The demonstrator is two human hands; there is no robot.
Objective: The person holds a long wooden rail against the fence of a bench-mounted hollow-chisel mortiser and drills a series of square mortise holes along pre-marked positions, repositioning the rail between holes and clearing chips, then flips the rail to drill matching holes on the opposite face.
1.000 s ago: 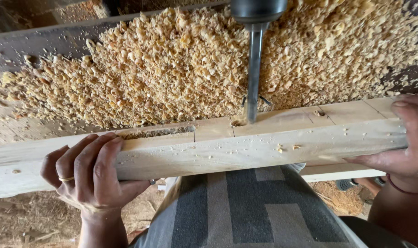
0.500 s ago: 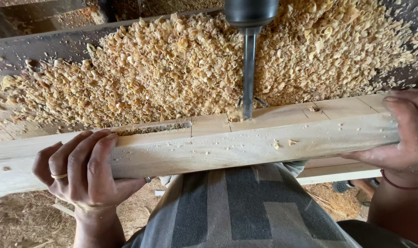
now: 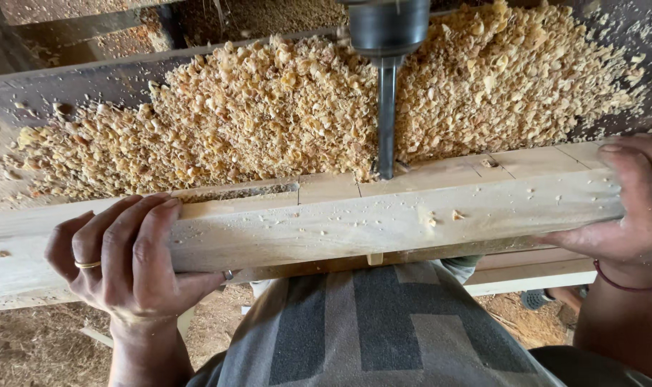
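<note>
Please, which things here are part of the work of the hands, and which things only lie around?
Part of the work:
wooden beam
left hand, gripping the beam
right hand, gripping the beam
drill bit, touching the beam's top
long slot cut in the beam

Only lying around:
heap of wood chips
sawdust on the floor

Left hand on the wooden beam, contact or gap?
Touching. Head view: left hand wraps the wooden beam, fingers pressed flat on its near face.

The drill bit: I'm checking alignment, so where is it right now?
In the head view the drill bit stands upright right of centre, its tip on the wooden beam, just right of the cut slot, between both hands.
</note>
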